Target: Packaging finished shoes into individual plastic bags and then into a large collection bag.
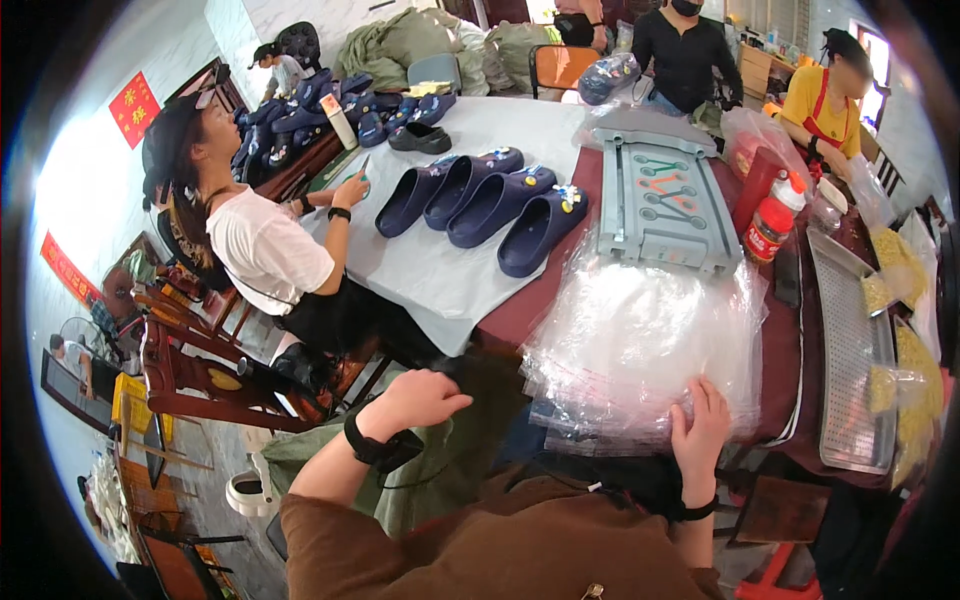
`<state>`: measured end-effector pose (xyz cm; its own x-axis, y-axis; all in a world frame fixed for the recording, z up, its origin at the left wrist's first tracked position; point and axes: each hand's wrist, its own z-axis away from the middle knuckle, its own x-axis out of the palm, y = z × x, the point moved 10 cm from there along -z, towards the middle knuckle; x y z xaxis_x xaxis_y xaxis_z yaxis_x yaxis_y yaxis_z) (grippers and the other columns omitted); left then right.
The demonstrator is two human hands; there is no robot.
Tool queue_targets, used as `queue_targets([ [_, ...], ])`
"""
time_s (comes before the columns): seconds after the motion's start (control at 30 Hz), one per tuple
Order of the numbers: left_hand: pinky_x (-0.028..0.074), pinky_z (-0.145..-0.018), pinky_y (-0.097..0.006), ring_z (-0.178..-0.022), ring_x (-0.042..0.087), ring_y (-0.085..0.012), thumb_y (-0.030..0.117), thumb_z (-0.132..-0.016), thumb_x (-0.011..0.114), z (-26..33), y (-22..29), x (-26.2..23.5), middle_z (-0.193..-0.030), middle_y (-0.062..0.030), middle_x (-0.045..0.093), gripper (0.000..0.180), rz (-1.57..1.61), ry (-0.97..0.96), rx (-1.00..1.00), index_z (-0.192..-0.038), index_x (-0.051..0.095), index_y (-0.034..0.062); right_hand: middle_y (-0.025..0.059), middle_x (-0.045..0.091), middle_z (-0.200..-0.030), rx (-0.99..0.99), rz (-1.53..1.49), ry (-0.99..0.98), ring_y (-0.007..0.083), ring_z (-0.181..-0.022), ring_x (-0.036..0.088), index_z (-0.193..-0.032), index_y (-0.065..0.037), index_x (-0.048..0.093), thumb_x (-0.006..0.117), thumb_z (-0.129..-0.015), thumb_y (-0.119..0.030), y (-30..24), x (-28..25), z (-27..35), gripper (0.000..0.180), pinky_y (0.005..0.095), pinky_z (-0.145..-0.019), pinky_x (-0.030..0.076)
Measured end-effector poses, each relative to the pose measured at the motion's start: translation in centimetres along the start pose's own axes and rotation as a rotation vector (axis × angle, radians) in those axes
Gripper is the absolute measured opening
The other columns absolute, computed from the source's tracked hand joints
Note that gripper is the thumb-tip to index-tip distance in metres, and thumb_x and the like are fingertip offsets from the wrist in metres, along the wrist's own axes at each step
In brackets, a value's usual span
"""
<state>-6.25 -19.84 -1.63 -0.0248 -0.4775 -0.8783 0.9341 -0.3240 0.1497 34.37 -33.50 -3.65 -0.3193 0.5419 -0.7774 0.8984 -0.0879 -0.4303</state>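
Note:
My right hand (704, 424) lies on the near right edge of a stack of clear plastic bags (635, 345), fingers stretched out over the top ones. Off the table's near edge, my left hand (420, 400) is curled into a loose fist, thumb pointing right, and nothing shows in it. Just beyond the bags sits a grey plastic case (668, 195) with a molded pattern in its top. To its left, several navy clogs (540, 230) with small charms stand in a row on white sheeting (385, 270).
A person in a white shirt (270, 240) at the left holds a small tool. Red-capped jars (770, 230), a perforated metal tray (850, 360) and bags of yellow pieces (915, 385) stand at the right. More clogs (300, 115) are piled at the back. Two co-workers sit across.

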Motion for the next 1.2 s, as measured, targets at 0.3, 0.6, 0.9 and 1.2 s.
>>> queue_targets([
  [0.3, 0.052, -0.099, -0.043, -0.119, 0.064, -0.0365, 0.046, -0.083, 0.079, -15.0, 2.6, -12.8, -0.130, -0.0256, 0.064, 0.077, 0.274, 0.609, 0.144, -0.137, 0.056, -0.0040, 0.0165, 0.058, -0.139, 0.018, -0.052, -0.009, 0.0384, -0.126, 0.053, -0.129, -0.004, 0.062, 0.071, -0.085, -0.020, 0.7, 0.5, 0.2, 0.048, 0.0505, -0.104, 0.040],
  [0.6, 0.047, -0.107, -0.047, -0.128, 0.054, -0.0432, 0.050, -0.071, 0.088, -29.9, -3.2, -14.5, -0.134, -0.0264, 0.057, 0.098, 0.192, 0.889, -0.077, -0.140, 0.046, -0.0055, 0.0148, 0.060, -0.136, 0.014, -0.038, 0.032, 0.0368, -0.125, 0.054, -0.128, -0.006, 0.063, 0.074, -0.081, -0.021, 0.2, -0.1, 0.2, 0.050, 0.0495, -0.102, 0.041],
  [0.9, 0.055, -0.085, -0.049, -0.099, 0.068, -0.0409, 0.034, -0.082, 0.078, -28.7, 0.1, -12.5, -0.102, -0.0221, 0.069, 0.039, 0.156, 0.941, 0.057, -0.098, 0.064, 0.0006, 0.0148, 0.060, -0.136, 0.026, -0.025, 0.021, 0.0358, -0.125, 0.054, -0.128, -0.006, 0.064, 0.073, -0.084, -0.024, 0.0, -0.1, 0.2, 0.048, 0.0487, -0.102, 0.040],
  [1.2, 0.053, -0.083, -0.050, -0.099, 0.065, -0.0458, 0.023, -0.087, 0.075, -13.5, 6.1, -14.9, -0.110, -0.0268, 0.067, 0.040, 0.274, 1.254, 0.233, -0.114, 0.062, -0.0043, 0.0147, 0.059, -0.136, 0.033, -0.002, 0.019, 0.0355, -0.125, 0.054, -0.129, -0.006, 0.062, 0.075, -0.081, -0.020, 0.1, -0.3, 0.3, 0.051, 0.0487, -0.103, 0.041],
])
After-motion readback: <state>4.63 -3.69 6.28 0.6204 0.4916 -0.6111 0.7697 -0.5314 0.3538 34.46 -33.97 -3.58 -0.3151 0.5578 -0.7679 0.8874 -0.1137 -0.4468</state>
